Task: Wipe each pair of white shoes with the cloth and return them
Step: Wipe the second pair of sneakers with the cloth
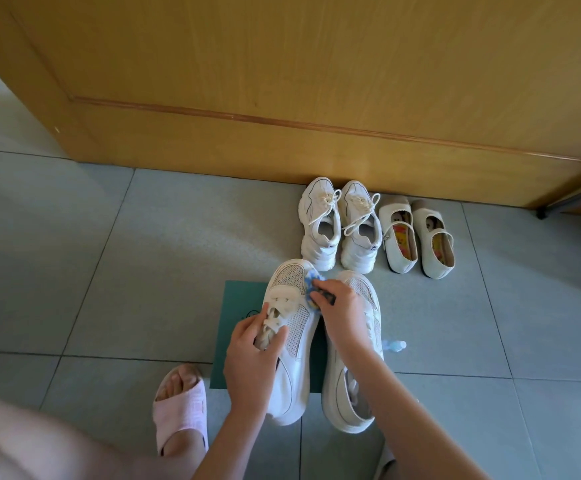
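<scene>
Slipper on my foot sits nearest. Left hand grips the sneaker by its laces over a green mat; right hand clutches the cloth against its toe. Beyond, a laced pair and a strap pair stand against the door.

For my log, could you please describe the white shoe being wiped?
The white shoe is a lace-up sneaker with mesh panels, smooth leather-like sides and thick sole. It points toe towards the door, over a green mat, beside its mate. The left hand grips its laces; the right hand presses a blue-patterned cloth against its toe.
</scene>
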Action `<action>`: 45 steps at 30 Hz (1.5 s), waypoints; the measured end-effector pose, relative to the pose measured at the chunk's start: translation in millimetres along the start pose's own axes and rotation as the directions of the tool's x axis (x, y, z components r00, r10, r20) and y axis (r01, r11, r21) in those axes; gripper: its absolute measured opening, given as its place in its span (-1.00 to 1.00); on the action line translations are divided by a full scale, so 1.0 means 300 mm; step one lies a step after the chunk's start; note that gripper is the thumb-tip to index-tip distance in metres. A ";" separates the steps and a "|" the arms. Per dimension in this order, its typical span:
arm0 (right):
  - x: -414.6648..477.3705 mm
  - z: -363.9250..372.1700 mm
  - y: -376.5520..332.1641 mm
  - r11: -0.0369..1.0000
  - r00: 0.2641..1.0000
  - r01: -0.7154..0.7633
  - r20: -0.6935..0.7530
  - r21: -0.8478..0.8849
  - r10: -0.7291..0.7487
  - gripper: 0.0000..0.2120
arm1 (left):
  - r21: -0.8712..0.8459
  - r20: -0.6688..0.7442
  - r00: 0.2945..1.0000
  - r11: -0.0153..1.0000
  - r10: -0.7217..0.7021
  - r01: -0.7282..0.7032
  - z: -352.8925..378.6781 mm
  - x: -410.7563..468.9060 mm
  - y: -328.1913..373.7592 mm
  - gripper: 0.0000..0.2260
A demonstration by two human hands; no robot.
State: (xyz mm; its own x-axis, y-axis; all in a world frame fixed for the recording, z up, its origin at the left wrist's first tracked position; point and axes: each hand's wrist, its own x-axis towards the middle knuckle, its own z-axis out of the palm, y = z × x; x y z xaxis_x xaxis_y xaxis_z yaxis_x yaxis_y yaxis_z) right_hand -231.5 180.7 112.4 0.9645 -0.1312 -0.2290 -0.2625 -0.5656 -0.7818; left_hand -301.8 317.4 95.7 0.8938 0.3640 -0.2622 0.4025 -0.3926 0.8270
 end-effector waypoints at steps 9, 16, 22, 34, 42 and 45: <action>0.116 -0.096 -0.110 0.989 0.998 -0.013 -0.061 0.146 0.022 -0.82 | -0.003 -0.023 1.000 1.000 0.021 -0.021 -0.011 0.006 -0.011 -0.71; 0.247 0.034 -0.145 0.990 0.988 0.088 0.138 -0.113 -0.072 -0.82 | -0.021 -0.036 0.999 0.999 0.024 -0.025 -0.015 0.006 -0.013 -0.73; 0.176 0.038 -0.084 0.982 0.985 0.170 0.018 -0.077 -0.170 -0.83 | -0.011 -0.034 0.999 1.000 0.028 -0.029 -0.008 0.002 -0.007 -0.74; 0.051 0.029 -0.025 0.998 0.998 0.047 -0.050 -0.034 -0.049 -0.90 | -0.050 0.016 0.999 0.998 -0.033 0.033 -0.020 0.016 -0.012 -0.72; -0.039 -0.049 -0.036 0.994 0.982 -0.103 0.155 -0.041 0.108 -0.85 | -0.044 0.021 1.000 0.999 -0.005 0.005 -0.020 0.018 -0.013 -0.73; 0.023 -0.098 -0.072 0.989 0.992 -0.125 0.039 0.075 0.123 -0.86 | -0.048 0.015 1.000 0.999 0.004 -0.003 -0.023 0.021 -0.017 -0.75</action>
State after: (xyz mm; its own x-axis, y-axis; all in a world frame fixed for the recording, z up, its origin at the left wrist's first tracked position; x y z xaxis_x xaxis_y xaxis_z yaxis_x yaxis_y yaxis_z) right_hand -218.2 168.0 144.9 0.9232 -0.1678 -0.3458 -0.3828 -0.4822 -0.7880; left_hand -299.6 327.7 93.2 0.8981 0.3500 -0.2663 0.3897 -0.3527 0.8507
